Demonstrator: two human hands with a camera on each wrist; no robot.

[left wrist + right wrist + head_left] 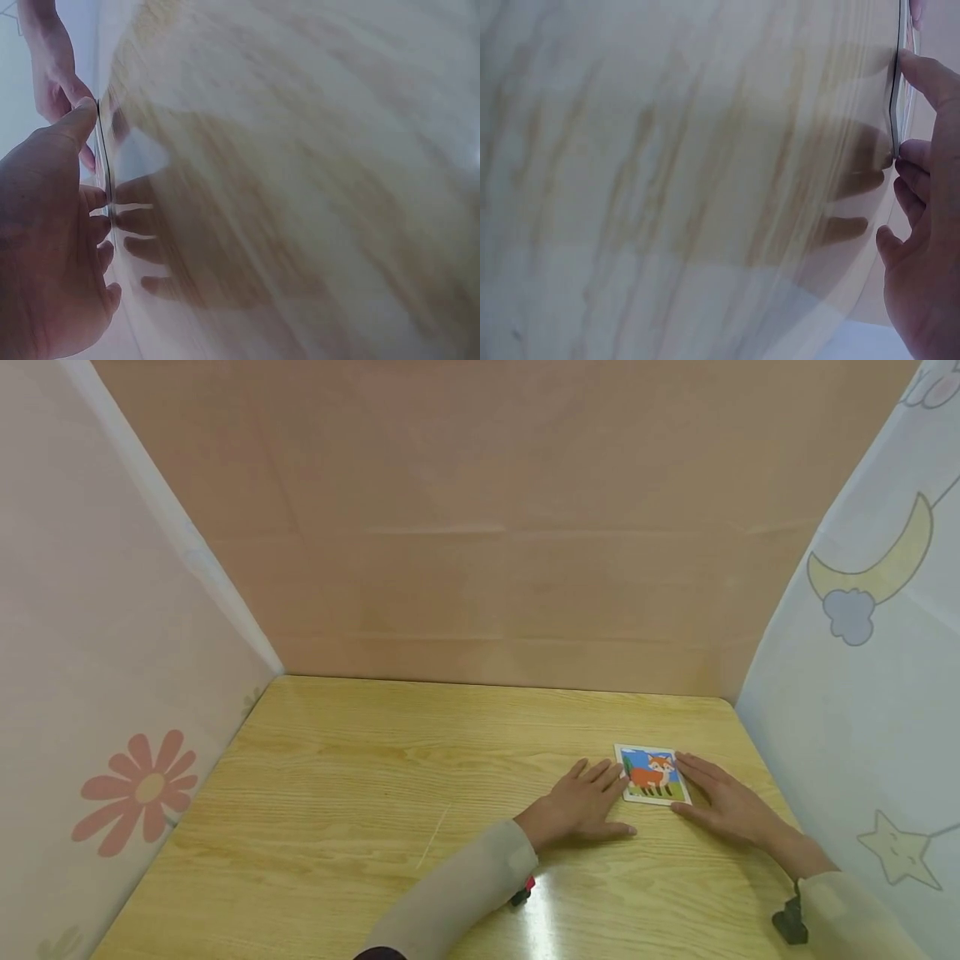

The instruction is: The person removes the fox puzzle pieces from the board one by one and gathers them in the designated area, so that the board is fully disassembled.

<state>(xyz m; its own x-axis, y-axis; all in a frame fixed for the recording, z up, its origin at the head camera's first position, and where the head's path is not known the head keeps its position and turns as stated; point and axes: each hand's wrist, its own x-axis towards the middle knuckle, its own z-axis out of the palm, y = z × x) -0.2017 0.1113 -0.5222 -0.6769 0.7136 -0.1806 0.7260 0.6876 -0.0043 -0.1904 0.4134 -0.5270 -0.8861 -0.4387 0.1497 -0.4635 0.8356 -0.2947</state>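
Note:
A square fox picture board (654, 775) with a white border lies flat on the right part of the wooden table. At its left edge, my left hand (581, 803) touches it with the fingertips, the fingers extended and the thumb spread apart below. My right hand (733, 806) is at the opposite edge, its fingers near the upper right corner and its thumb by the lower right one. Both wrist views catch the board only edge-on, as a thin dark line beside the fingertips. Neither hand is curled round it.
The wooden table (337, 793) reaches back to a plain brownish curtain (487, 568). Printed pale cloths hang at the left (90, 610) and right (847, 718). A small black and red item (522, 892) shows beside the left sleeve, and a black device (790, 922) at the right cuff.

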